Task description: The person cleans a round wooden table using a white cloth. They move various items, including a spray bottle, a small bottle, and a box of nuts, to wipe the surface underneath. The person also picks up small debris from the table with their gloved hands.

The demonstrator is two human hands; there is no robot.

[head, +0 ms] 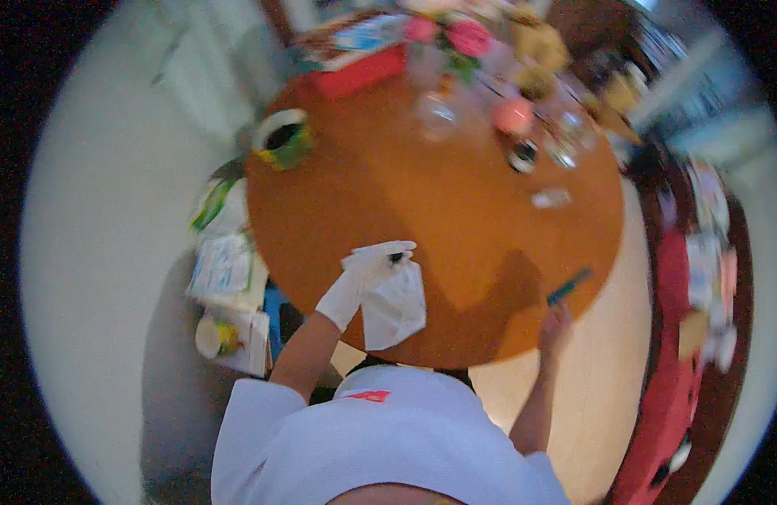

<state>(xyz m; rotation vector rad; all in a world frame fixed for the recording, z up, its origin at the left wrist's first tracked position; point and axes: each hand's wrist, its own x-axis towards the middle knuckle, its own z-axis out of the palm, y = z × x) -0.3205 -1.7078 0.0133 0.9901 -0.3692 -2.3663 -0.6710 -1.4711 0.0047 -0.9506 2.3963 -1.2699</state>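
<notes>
My left hand [369,271], in a white glove, is over the near part of a round wooden table [376,189]. Its fingers are closed on a small dark object [396,257], too blurred to name, and a white sheet of paper or cloth [395,309] hangs down from the hand. My right hand [556,319], bare and blurred, is at the table's right edge. It grips a thin dark green, stick-like object [570,287] that points up and to the right.
A tape roll [284,132] lies at the table's left. Farther back are a red box [363,72], pink flowers [467,38], a clear round container [438,117], a pink round object [513,117] and a small cup [523,156]. Papers [224,268] are stacked left; a red bench [663,328] is right.
</notes>
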